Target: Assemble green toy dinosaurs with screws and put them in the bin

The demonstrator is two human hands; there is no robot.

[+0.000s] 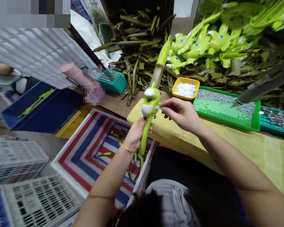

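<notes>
My left hand (138,134) is closed around the grip of a green plastic toy sword (147,108) with a white-trimmed animal head at its hilt. The toy stands tilted, its blade pointing up and away over the bench. Close against the right side of the head is my right hand (180,113), thumb and fingertips pinched together. Whatever sits in that pinch is too small to make out. Just beyond it, a yellow tray (197,84) holds small white pieces (185,90).
A green basket (227,123) of small metal parts lies to the right, beside a teal tray (278,121). Olive strips (137,41) and green animal-head parts (201,45) are heaped behind. A striped lined crate (73,157) with several toy pieces stands below left. A teal box (112,82) sits on the bench.
</notes>
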